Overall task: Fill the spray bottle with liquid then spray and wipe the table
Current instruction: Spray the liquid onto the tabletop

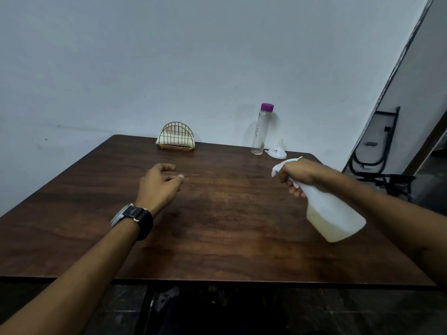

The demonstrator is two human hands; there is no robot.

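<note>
My right hand (300, 176) grips the neck and trigger of a white spray bottle (333, 216), held tilted above the right side of the dark wooden table (217, 238) with its nozzle pointing left. Pale yellowish liquid fills the bottle's lower part. My left hand (159, 183) hovers over the table's middle left, fingers loosely curled, holding nothing; a black watch sits on that wrist. At the table's far edge stand a clear bottle (260, 131) with a purple cap, nearly empty, and a white funnel (278, 152) lying beside it.
A gold wire napkin holder (175, 139) with white napkins stands at the far edge, left of the clear bottle. A grey wall rises behind the table. Black metal chair frames (377, 165) lean at the right, past the table's corner.
</note>
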